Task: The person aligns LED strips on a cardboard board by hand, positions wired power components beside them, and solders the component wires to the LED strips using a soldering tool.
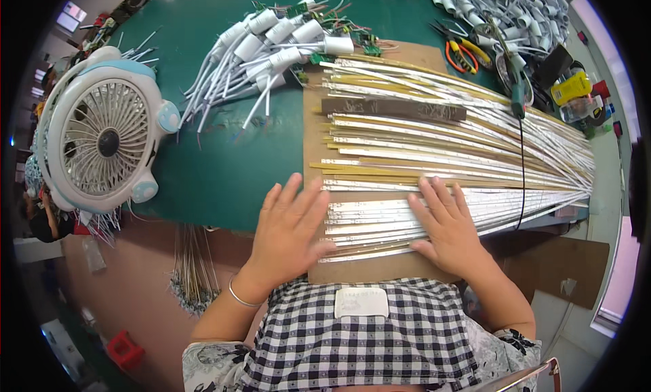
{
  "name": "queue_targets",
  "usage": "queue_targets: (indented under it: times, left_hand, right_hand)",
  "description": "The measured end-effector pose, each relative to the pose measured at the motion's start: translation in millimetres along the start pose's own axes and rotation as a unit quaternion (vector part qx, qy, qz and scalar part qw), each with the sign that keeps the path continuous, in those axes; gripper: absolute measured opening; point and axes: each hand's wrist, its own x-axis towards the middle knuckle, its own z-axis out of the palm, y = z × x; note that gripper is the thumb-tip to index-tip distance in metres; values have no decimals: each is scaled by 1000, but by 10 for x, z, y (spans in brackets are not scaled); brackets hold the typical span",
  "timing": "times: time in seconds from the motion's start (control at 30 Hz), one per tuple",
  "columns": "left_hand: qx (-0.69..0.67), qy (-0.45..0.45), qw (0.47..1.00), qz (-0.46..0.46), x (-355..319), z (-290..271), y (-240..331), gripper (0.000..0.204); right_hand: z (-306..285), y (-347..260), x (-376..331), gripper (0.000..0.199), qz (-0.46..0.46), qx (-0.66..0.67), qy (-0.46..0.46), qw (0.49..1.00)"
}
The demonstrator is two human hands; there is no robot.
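Observation:
Many long thin white and gold strips [434, 148] lie side by side on a brown board [313, 121] on the green table [224, 161]. My left hand [288, 222] lies flat, fingers spread, at the left ends of the nearest strips. Flat on the same strips a little to the right rests my right hand [444, 222]. Neither hand grips anything. A dark brown bar [393, 108] lies across the strips farther back.
A white and blue desk fan [102, 138] stands at the left. A pile of white tubes with wires and small green circuit boards [271, 43] lies at the back. Orange-handled pliers [461, 53], a green-handled soldering iron [517, 87] and a yellow object [571, 87] sit at the right.

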Motion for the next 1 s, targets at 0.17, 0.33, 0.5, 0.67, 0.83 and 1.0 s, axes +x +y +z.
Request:
queue_targets:
  times: [0.17,0.33,0.5,0.67,0.83,1.0]
  left_hand:
    - [100,-144,984,-28,181,273,-18,81]
    - [57,-134,989,-31,-55,147,-21,73]
    - [-19,45,998,36,-338,331,42,29]
    - [-43,10,999,-17,-154,339,76,22]
    - [-43,0,998,-45,-107,285,64,19]
    - [0,12,1000,-27,-133,307,69,22]
  right_hand:
    - [121,99,241,80,27,-16,-40,999]
    - [153,-73,-44,63,12,-34,77,996]
    - [308,-45,-208,29,10,77,191,978]
    - [449,-27,-113,18,19,106,191,976]
    - [478,-24,-20,15,30,117,187,975]
    - [522,-23,-14,15,25,61,194,979]
